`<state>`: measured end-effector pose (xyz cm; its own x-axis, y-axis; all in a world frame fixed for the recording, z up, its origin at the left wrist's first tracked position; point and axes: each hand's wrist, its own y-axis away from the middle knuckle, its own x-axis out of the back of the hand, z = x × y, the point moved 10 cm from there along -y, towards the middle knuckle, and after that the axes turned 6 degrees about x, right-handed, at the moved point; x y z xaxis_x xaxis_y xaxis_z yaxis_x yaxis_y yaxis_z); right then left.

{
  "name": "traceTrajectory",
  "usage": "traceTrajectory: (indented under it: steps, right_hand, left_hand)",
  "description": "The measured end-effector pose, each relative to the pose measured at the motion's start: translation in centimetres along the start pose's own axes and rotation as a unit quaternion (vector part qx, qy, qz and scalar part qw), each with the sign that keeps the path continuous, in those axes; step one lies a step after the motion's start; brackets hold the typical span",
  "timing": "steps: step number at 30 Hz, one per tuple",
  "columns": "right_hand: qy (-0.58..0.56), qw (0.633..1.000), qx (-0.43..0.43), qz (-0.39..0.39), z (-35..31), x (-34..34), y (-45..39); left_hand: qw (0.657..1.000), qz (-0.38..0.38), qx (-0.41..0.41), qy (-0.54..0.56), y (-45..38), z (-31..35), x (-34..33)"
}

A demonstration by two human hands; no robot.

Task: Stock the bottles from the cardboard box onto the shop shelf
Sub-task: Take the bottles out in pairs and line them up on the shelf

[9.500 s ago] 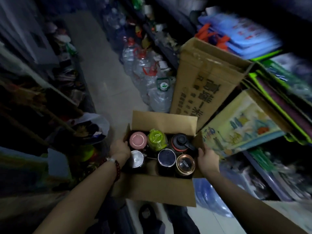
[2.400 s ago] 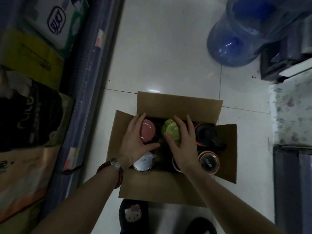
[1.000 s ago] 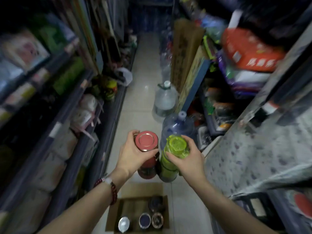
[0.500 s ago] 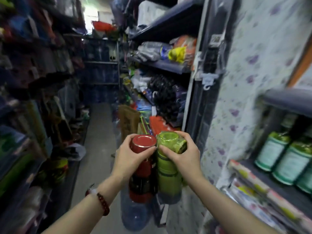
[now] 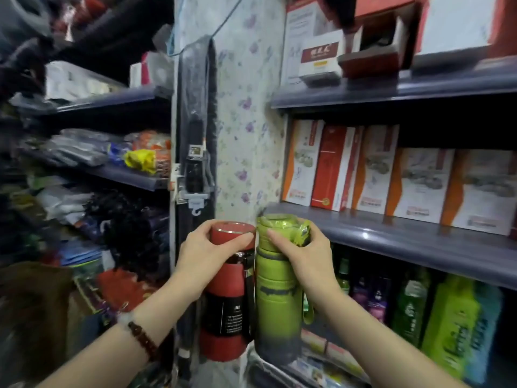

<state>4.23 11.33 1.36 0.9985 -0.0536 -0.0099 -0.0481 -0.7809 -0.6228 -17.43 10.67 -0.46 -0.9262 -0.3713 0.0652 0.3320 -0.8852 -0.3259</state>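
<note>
Bottles' caps hidden: left hand (image 5: 208,252) clamps red bottle (image 5: 226,298), right hand (image 5: 303,256) green bottle (image 5: 277,303).

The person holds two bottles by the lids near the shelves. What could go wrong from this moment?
1. Each hand grips only the cap: the left hand on the red bottle, the right hand on the green bottle. A cap could loosen or slip, dropping the hanging body.
2. The bottles hang side by side, apparently touching, so they may knock together.
3. The shelf beside them carries upright boxes close to its front edge; a bottle pushed in there could tip them.
</note>
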Motion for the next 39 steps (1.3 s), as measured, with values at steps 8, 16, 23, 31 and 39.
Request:
traceTrajectory:
  steps: [8, 16, 23, 31, 39]
  right_hand:
    - [0.075, 0.991, 0.063, 0.088, -8.8, 11.2, -2.5]
    - [0.118, 0.963, 0.195, 0.144, -16.8, 15.3, -6.3]
    - [0.146, 0.933, 0.283, 0.167, -18.0, 14.6, -7.8]
    - [0.179, 0.904, 0.341, 0.186, -17.6, 14.0, -9.6]
    - [0.213, 0.909, 0.303, 0.188, -13.7, 13.9, -11.4]
  left_hand:
    - [0.985, -0.142, -0.08, 0.063, 0.0, 10.6, -11.4]
    - [0.963, -0.121, -0.216, 0.107, -1.2, 20.4, -14.2]
    - [0.946, -0.071, -0.305, 0.089, -1.9, 22.3, -13.5]
    - [0.935, -0.072, -0.336, 0.092, -4.3, 20.1, -14.9]
    - [0.947, -0.066, -0.3, 0.098, -8.1, 17.8, -16.4]
